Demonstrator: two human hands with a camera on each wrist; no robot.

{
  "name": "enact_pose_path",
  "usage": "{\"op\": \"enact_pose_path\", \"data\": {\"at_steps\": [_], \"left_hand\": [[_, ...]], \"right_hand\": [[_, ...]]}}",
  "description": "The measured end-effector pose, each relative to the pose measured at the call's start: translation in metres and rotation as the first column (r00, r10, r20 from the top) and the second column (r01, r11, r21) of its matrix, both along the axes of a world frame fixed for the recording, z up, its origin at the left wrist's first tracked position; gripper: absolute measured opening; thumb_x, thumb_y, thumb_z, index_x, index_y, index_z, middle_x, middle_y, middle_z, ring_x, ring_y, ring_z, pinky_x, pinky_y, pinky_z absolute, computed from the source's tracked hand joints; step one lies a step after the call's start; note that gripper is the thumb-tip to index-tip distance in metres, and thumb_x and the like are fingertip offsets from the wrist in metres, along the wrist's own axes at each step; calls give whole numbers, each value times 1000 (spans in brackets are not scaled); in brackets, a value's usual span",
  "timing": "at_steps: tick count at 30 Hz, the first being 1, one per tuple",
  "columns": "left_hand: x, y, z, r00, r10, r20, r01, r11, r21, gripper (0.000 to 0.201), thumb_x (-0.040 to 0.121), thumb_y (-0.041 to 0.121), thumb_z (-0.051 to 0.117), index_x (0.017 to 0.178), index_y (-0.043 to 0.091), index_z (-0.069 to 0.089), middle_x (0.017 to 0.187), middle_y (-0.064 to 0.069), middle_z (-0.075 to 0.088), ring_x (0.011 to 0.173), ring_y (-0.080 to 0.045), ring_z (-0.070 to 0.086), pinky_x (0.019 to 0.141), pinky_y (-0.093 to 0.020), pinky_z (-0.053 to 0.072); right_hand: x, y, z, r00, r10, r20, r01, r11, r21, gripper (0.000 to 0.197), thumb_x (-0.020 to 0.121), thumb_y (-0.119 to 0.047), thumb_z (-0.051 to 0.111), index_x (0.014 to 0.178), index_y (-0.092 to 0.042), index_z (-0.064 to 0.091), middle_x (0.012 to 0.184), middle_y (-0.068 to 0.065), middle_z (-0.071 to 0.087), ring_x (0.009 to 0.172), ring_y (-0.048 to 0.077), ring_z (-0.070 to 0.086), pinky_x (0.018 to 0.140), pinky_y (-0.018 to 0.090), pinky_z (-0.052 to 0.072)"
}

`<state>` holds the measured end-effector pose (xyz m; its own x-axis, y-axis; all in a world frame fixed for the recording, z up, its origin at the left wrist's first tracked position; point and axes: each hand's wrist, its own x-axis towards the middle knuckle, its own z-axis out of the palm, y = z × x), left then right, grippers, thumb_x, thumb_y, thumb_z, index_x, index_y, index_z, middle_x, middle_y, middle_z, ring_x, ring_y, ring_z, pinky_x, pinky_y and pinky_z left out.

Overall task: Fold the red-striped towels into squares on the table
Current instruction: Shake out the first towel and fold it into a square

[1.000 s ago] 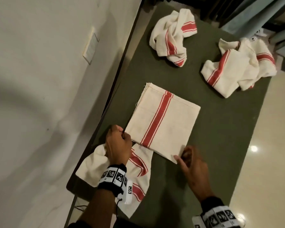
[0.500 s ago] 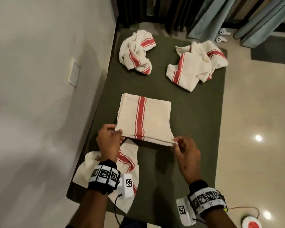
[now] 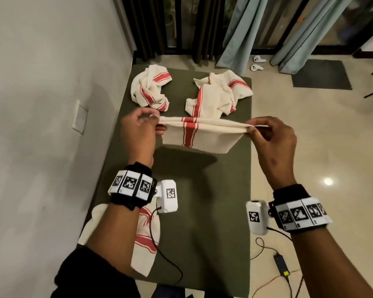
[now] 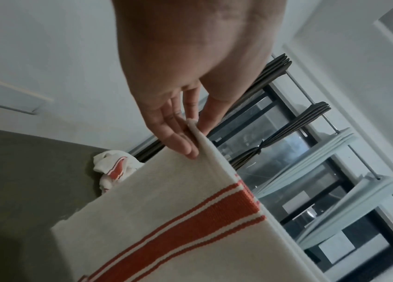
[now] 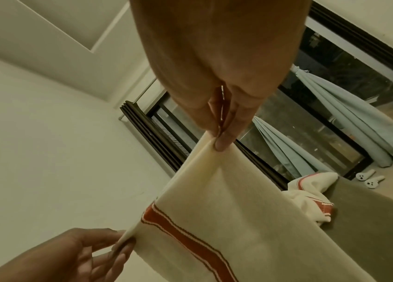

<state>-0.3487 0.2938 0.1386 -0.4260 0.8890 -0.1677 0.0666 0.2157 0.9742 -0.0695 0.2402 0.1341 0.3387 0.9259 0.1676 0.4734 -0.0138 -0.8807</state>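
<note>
A folded cream towel with a red stripe (image 3: 202, 134) hangs in the air above the dark green table (image 3: 202, 211), stretched between both hands. My left hand (image 3: 153, 121) pinches its left top corner; the left wrist view shows fingers (image 4: 185, 141) and thumb clamping the cloth edge of the towel (image 4: 166, 219). My right hand (image 3: 251, 129) pinches the right top corner, seen closely in the right wrist view as fingers (image 5: 224, 139) on the towel (image 5: 226, 200). The towel's lower part sags toward the table.
Two crumpled striped towels lie at the table's far end, one left (image 3: 149, 87) and one right (image 3: 218, 93). Another towel (image 3: 142, 239) drapes over the near left corner under my left arm. A wall runs along the left; cables (image 3: 278, 261) and two white controllers (image 3: 256, 63) lie on the floor.
Both hands have lifted the folded towel off the table by its near corners and raised it into the air, farther from me. The head view has tilted up.
</note>
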Motion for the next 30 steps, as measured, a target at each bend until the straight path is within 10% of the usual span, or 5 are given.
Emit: {"op": "enact_pose_path", "data": {"at_steps": [9, 16, 21, 25, 30], "left_hand": [[-10, -157, -125, 955, -219, -201, 150, 939, -309, 25, 90, -7, 67, 94, 17, 73, 91, 3, 76, 77, -13, 73, 73, -32, 62], [-18, -212, -200, 859, -458, -227, 251, 765, -593, 29, 88, -9, 67, 97, 18, 73, 102, 4, 74, 93, -5, 67, 92, -37, 59], [-17, -175, -175, 578, -651, -492, 253, 716, -651, 11, 94, 15, 69, 95, 25, 64, 99, 2, 65, 86, -11, 64, 66, -20, 47], [11, -113, -187, 282, -670, -687, 418, 730, -541, 56, 103, 40, 53, 152, 17, 41, 159, -10, 42, 144, -29, 44, 114, -49, 42], [49, -69, -233, -95, -696, -712, 557, 556, -618, 75, 108, 44, 30, 165, 12, -7, 174, -7, -12, 161, -21, -1, 124, -59, 19]], "right_hand": [[-1, -154, -117, 988, 97, 124, -53, 946, -320, 21, 91, -4, 74, 97, -23, 75, 100, -11, 72, 94, 4, 68, 87, 20, 54], [3, -229, -216, 909, 331, 252, -118, 786, -607, 26, 87, 5, 74, 103, -15, 78, 115, 2, 75, 102, 25, 73, 95, 20, 46], [4, -182, -191, 911, 299, 284, -102, 831, -546, 18, 97, -6, 66, 111, -17, 71, 113, 1, 71, 98, 23, 69, 84, 26, 49], [-22, -111, -203, 831, 422, 362, -206, 839, -504, 43, 107, -22, 53, 150, -14, 49, 156, 8, 50, 138, 24, 53, 115, 35, 44], [-71, -52, -245, 647, 599, 471, -287, 764, -578, 60, 113, -30, 29, 167, -10, 11, 175, 10, 3, 162, 23, 5, 130, 45, 23]]}}
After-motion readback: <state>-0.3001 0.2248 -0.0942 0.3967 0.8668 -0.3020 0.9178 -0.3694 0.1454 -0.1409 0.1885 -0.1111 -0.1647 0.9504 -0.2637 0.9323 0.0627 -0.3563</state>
